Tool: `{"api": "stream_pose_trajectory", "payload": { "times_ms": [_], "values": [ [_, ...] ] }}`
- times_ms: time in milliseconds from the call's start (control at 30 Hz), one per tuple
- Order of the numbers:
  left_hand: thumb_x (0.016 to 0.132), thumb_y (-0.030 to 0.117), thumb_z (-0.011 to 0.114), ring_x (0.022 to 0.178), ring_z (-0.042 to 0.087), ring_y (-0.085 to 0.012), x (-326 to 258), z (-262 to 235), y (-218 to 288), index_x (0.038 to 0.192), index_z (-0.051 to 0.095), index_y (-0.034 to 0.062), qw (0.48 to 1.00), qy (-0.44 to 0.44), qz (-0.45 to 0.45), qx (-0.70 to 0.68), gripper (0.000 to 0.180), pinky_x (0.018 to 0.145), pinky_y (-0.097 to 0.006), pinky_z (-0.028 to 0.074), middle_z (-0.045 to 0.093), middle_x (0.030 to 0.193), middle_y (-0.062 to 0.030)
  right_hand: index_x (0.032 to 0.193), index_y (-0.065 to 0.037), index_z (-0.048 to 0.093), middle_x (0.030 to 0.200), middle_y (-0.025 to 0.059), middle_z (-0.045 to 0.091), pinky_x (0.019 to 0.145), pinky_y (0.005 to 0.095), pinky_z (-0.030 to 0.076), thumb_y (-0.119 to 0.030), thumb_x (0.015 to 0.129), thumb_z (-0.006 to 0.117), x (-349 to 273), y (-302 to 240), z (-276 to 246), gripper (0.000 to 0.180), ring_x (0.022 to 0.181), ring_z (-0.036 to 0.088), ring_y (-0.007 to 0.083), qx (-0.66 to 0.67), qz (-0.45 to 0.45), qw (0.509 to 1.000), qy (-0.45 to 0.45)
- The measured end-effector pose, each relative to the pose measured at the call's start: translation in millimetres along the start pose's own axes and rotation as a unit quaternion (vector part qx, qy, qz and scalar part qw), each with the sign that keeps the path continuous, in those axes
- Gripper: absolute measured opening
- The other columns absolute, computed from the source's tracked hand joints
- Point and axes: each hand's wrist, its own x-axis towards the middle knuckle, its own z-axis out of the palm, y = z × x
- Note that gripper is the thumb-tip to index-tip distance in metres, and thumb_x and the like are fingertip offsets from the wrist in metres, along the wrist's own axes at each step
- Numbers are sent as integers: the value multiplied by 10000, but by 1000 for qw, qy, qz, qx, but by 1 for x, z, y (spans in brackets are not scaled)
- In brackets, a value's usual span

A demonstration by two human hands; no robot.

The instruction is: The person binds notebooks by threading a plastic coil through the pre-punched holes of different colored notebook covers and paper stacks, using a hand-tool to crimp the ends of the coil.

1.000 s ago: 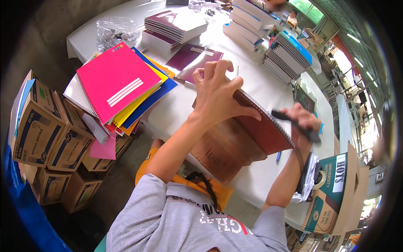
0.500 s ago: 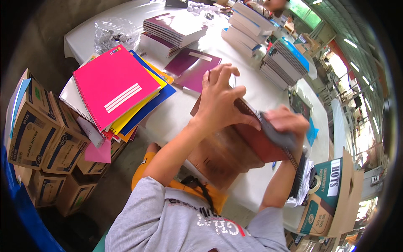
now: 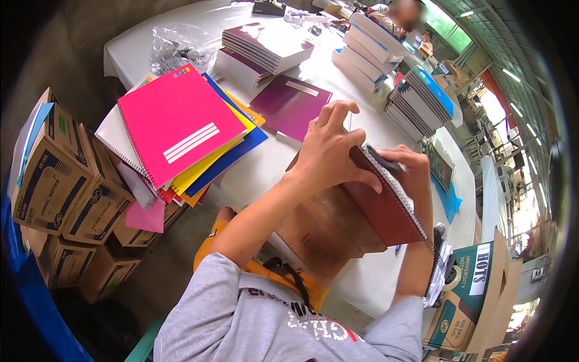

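Note:
A brown spiral notebook point(image 3: 386, 208) is propped at a tilt on the white table point(image 3: 253, 175), above a brown cover or sheet point(image 3: 319, 232) lying flat. My left hand point(image 3: 329, 148) presses on the notebook's upper left part with fingers spread. My right hand point(image 3: 407, 172) grips the notebook's top edge by the spiral and seems to hold a dark pen-like object point(image 3: 386, 161) against it.
A fanned pile of pink, yellow and blue notebooks point(image 3: 181, 130) lies at the left. A purple notebook point(image 3: 289, 105) and stacks of notebooks point(image 3: 265, 45) sit behind. Cardboard boxes point(image 3: 54, 181) stand at the left, a green box point(image 3: 464, 295) at the right. A person sits at the far end.
My right hand moved left from the notebook's right side, where it held a dark pen out, up to the top edge. The notebook tilted more upright. My left hand stayed on it.

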Motion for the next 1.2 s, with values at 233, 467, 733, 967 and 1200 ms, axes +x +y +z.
{"api": "stream_pose_trajectory", "payload": {
  "times_ms": [233, 467, 733, 967, 1200],
  "values": [
    [364, 398, 908, 983, 472, -310, 11, -2, -15, 832, 530, 60, 986, 22, -106, -127, 690, 735, -410, 478, 357, 1088, -124, 933, -25, 703, 932, 151, 682, 680, 262, 476, 73, 719, 618, 22, -13, -10, 250, 793, 636, 177, 49, -60, 997, -3],
    [314, 372, 918, 952, 423, -274, 7, 7, -25, 839, 495, 72, 976, 88, -79, -185, 738, 786, -380, 422, 393, 1014, -113, 970, 18, 676, 956, 131, 679, 754, 303, 524, 145, 688, 575, 14, 30, -1, 325, 843, 648, 185, 63, 81, 991, -90],
    [313, 393, 935, 940, 442, -237, 1, 4, -37, 1025, 299, 62, 951, 27, -175, -252, 1010, 833, -363, 395, 417, 993, -97, 882, 82, 661, 899, 196, 673, 768, 367, 529, 64, 659, 607, 33, 8, 18, 230, 826, 657, 281, 0, 53, 996, -75],
    [335, 416, 932, 902, 434, -224, 1, 0, -46, 962, 270, 67, 961, 26, -152, -230, 976, 825, -344, 395, 389, 945, -89, 976, 0, 687, 949, 96, 691, 746, 266, 501, 78, 721, 600, 52, 0, 23, 281, 796, 635, 129, 129, 122, 984, 10],
    [509, 284, 906, 792, 410, -100, -2, -7, -41, 965, 281, 84, 970, 7, -140, -200, 799, 654, -230, 404, 344, 1003, -44, 907, -164, 721, 847, 73, 677, 711, 346, 511, 23, 681, 602, 39, 31, 35, 317, 816, 620, 248, -281, 64, 949, -128]
  ]
}}
